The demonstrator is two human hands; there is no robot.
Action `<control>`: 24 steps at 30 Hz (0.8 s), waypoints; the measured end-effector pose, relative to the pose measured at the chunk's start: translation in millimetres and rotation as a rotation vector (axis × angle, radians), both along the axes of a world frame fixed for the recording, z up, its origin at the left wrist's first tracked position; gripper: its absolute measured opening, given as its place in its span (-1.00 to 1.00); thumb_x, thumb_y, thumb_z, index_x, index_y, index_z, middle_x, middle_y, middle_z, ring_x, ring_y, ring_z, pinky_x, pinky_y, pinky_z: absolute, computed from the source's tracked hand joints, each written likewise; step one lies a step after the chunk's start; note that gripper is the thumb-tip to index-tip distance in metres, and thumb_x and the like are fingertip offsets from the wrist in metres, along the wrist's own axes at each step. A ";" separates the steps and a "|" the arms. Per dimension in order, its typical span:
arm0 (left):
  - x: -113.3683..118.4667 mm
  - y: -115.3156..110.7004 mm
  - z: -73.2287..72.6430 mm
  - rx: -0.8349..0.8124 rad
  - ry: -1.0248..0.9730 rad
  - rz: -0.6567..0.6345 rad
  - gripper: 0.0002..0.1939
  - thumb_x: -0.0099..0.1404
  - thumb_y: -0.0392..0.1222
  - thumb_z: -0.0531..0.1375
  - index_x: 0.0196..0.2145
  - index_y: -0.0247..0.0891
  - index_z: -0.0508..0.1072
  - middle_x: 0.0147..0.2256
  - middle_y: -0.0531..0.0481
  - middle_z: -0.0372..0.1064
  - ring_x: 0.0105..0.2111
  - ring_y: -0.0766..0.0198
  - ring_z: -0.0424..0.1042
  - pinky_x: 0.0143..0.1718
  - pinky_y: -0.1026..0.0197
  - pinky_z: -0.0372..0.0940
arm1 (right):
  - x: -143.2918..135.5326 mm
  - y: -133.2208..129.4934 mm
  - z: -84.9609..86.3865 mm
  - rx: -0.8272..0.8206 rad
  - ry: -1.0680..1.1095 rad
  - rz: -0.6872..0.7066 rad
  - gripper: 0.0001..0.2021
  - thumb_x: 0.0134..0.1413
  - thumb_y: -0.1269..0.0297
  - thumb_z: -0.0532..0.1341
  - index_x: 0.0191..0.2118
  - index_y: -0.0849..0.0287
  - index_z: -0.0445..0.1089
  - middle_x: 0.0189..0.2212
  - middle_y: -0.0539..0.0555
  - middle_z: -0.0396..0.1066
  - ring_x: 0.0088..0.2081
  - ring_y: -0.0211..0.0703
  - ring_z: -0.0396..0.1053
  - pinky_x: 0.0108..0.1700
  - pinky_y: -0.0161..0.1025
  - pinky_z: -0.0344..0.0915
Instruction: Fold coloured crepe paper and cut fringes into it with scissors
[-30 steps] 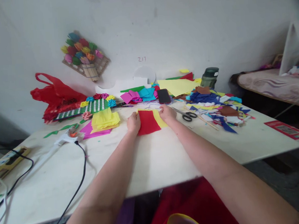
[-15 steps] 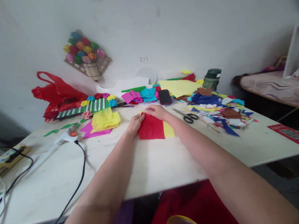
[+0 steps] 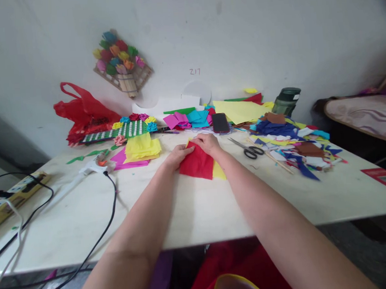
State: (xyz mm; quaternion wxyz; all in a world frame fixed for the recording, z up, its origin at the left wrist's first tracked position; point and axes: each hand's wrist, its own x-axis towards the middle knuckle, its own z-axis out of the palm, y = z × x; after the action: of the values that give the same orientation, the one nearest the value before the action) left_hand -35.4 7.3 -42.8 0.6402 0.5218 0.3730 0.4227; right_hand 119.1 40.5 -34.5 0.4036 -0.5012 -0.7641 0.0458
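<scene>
A red square of crepe paper [image 3: 197, 165] lies at the middle of the table, turned a little askew over a yellow sheet [image 3: 219, 172] that shows at its right side. My left hand [image 3: 179, 156] grips the red paper's upper left edge, thumb on top. At its far edge, my right hand [image 3: 208, 144] pinches the same paper, fingers bent inward close to the left thumb. The exact fold under the right fingers is hidden. Right of my right hand rest black-handled scissors [image 3: 249, 149], partly spread.
Yellow paper squares [image 3: 142, 147] lie over magenta sheets to the left. A glue gun [image 3: 95, 164] trails a black cable leftward. Paper scraps [image 3: 288, 142] pile up at right beside a green bottle [image 3: 287, 101]. A phone [image 3: 220, 123] lies behind the hands.
The camera view has turned slightly left. The red paper has rotated a little, and both hands have shifted along its far edge, still holding it.
</scene>
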 end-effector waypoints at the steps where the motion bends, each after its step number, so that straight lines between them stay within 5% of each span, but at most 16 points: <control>1: -0.9 -0.6 0.8 -0.010 -0.012 -0.047 -0.66 -0.08 -0.11 0.33 -0.35 -0.38 0.45 -0.40 -0.18 0.46 -0.44 0.16 0.44 -0.37 0.17 0.31 | 1.6 -0.3 1.5 0.010 -0.004 0.000 -0.65 0.01 0.01 0.09 -0.60 0.13 0.35 -0.63 -0.03 0.28 -0.54 -0.27 0.12 -0.48 -0.33 -0.08; 4: -2.9 -2.3 2.8 -0.020 0.010 -0.138 -0.66 -0.13 -0.16 0.36 -0.37 -0.39 0.47 -0.39 -0.20 0.46 -0.42 0.16 0.44 -0.35 0.17 0.32 | 6.4 -0.7 4.7 -0.005 0.013 0.027 -0.64 -0.02 -0.01 0.11 -0.61 0.15 0.35 -0.63 -0.03 0.28 -0.53 -0.27 0.13 -0.48 -0.33 -0.06; 10: -1.7 -0.3 1.1 0.000 0.126 -0.045 -0.68 -0.18 -0.13 0.38 -0.47 -0.40 0.46 -0.46 -0.18 0.45 -0.52 0.20 0.42 -0.49 0.23 0.29 | 15.2 -5.4 5.3 -0.200 0.236 0.156 -0.67 -0.20 -0.05 0.20 -0.50 0.16 0.38 -0.66 -0.07 0.25 -0.54 -0.28 0.17 -0.47 -0.34 0.05; 16: -0.1 -0.7 1.7 -0.035 0.089 -0.046 -0.67 -0.16 -0.09 0.37 -0.48 -0.39 0.46 -0.49 -0.16 0.45 -0.54 0.22 0.42 -0.52 0.26 0.28 | 23.3 -13.8 11.3 -0.336 0.432 0.298 -0.70 -0.24 0.05 0.22 -0.41 0.18 0.33 -0.76 -0.20 0.02 -0.68 -0.39 -0.02 -0.55 -0.36 -0.02; 24: 0.9 -1.2 3.6 -0.040 0.059 -0.019 -0.64 -0.14 -0.04 0.35 -0.45 -0.38 0.46 -0.47 -0.20 0.45 -0.49 0.13 0.44 -0.47 0.18 0.30 | 25.7 -7.9 10.1 -0.288 0.520 0.316 -0.75 -0.35 0.21 0.28 -0.45 0.20 0.34 -0.61 -0.09 0.29 -0.51 -0.31 0.26 -0.38 -0.30 0.21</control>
State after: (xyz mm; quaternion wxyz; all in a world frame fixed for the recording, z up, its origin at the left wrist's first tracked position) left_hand -34.5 6.1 -39.2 0.6433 0.5246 0.3951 0.3936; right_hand 144.8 32.7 -24.5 0.4978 -0.4001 -0.6896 0.3415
